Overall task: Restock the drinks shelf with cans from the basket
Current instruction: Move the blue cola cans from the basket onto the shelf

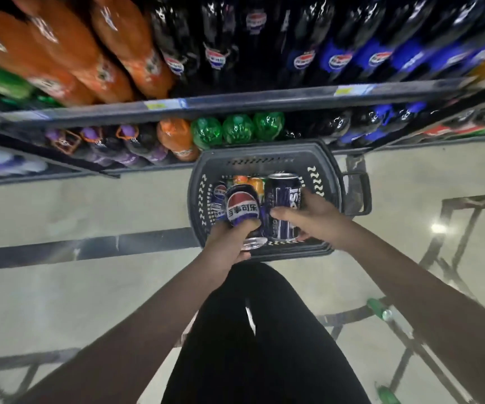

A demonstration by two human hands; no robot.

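Black trouser legs [264, 339] fill the near centre, with both bare forearms reaching over them toward the far side. Fingers of the left hand [229, 243] curl around a blue cola can [242, 207] from below; fingers of the right hand [314, 217] wrap a darker blue can [283, 207] held upright. Both cans hang just above the grey plastic basket [331, 182], which stands on the pale, glossy floor [90, 205] against the drinks shelf [235, 104]. More cans, blue and orange, lie inside it.

Likely risk: the cans are smooth, rigid metal cylinders held side by side, so they may knock together or slip from a one-handed hold and dent on the hard floor. The shelf looks tightly packed with rounded plastic bottles [235, 128], so a pushed-in can could tip them. The basket's slotted walls look stiff, its handle folded out to the right.
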